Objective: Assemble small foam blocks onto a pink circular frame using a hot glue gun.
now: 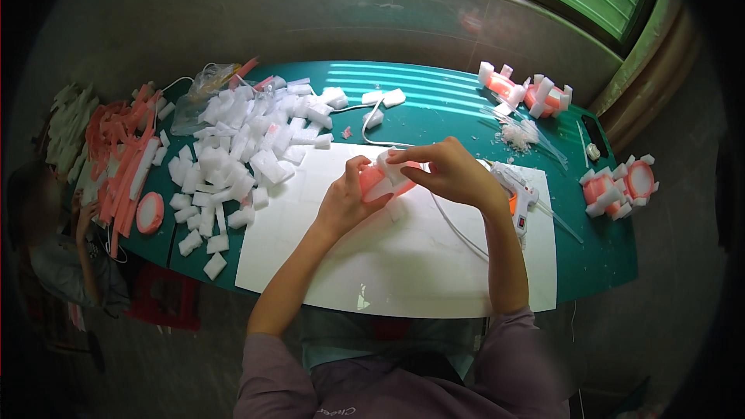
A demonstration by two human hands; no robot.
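Observation:
Over the white board [372, 279], my left hand [342, 200] is closed around a pink foam piece [372, 179] with white foam blocks on it. My right hand [450, 173] pinches a white foam block [393, 168] against the top of that piece; whether it is stuck there, I cannot tell. Right of my right forearm lies a white and orange glue gun [521, 203] at the board's edge. A big heap of white foam blocks [240, 140] spreads over the table left of my left hand.
Pink foam rings with white blocks stand at the far right [547, 97] and right edge [621, 186] of the green table [594, 264]. Clear glue sticks [551, 147] and a phone [594, 136] lie nearby. Pink strips [128, 163] lie left, beside another person's arm [85, 240]. A white cable [458, 229] crosses the board.

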